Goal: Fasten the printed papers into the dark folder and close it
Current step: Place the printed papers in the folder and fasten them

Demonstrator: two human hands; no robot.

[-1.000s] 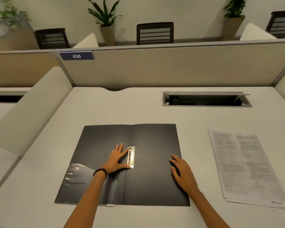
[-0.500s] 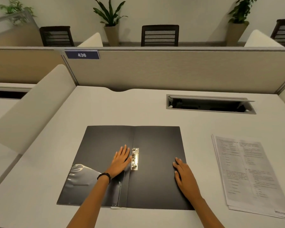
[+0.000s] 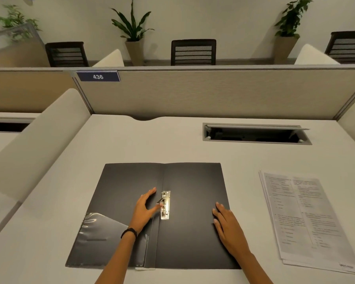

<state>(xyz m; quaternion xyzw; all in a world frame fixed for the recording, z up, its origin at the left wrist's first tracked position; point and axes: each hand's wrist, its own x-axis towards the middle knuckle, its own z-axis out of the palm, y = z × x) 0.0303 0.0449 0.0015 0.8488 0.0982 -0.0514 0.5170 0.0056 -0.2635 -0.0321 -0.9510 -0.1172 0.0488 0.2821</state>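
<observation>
Head view: matte dark folder point(image 3: 193, 232) open flat, shiny metal clip point(image 3: 165, 206) inside.

The dark folder point(image 3: 193, 222) lies open with a matt, faintly grained plastic-looking face, while the clear pocket point(image 3: 105, 238) on its left flap is glossy film that throws back wrinkled highlights, and the clip point(image 3: 165, 205) along the spine is bright, polished metal. The printed papers point(image 3: 307, 220) are plain matt sheets, white under grey print, stacked on a smooth, pale, low-sheen surface point(image 3: 131, 144) that looks like laminate. Behind it the partition point(image 3: 213, 93) has a woven, cloth-like matt face under a brushed grey metal rail, and the cable hatch point(image 3: 256, 133) is framed in similar dull grey metal.
</observation>
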